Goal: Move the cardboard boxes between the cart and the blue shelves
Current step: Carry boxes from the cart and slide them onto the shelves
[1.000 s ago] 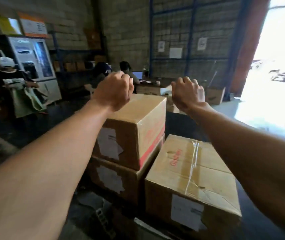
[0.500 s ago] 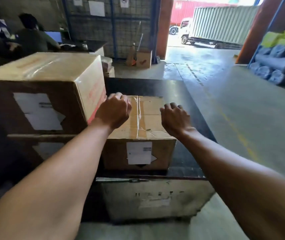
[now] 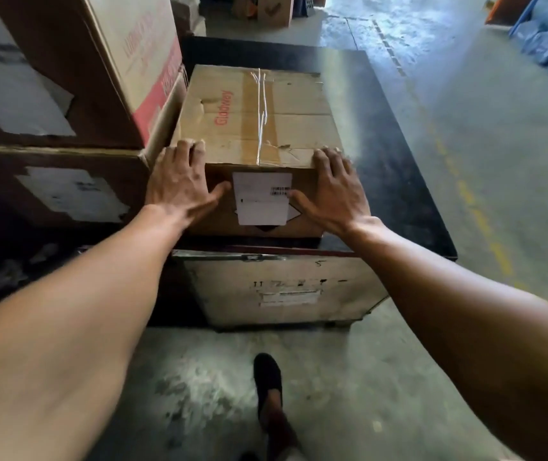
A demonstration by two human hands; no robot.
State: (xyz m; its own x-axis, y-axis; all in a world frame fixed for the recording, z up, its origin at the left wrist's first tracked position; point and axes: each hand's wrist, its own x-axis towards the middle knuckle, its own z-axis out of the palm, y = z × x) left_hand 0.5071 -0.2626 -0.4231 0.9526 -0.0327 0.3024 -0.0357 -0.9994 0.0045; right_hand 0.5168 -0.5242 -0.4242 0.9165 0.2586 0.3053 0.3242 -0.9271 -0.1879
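The left hand (image 3: pixel 179 186) and right hand (image 3: pixel 334 191) grip the near top corners of a brown taped cardboard box (image 3: pixel 266 111), fingers curled over its edge, thumbs flanking a white paper label (image 3: pixel 261 197). It sits on a black cart deck (image 3: pixel 389 154), with stacked cardboard boxes (image 3: pixel 66 78) just left of the left fingers

"Globway" in red on cardboard box (image 3: pixel 259 111) top.

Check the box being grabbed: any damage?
Yes. The Globway box has a punctured, dented top near its left edge and torn cardboard beside the tape at the front edge, between the left hand and the right hand. Its flaps look closed.
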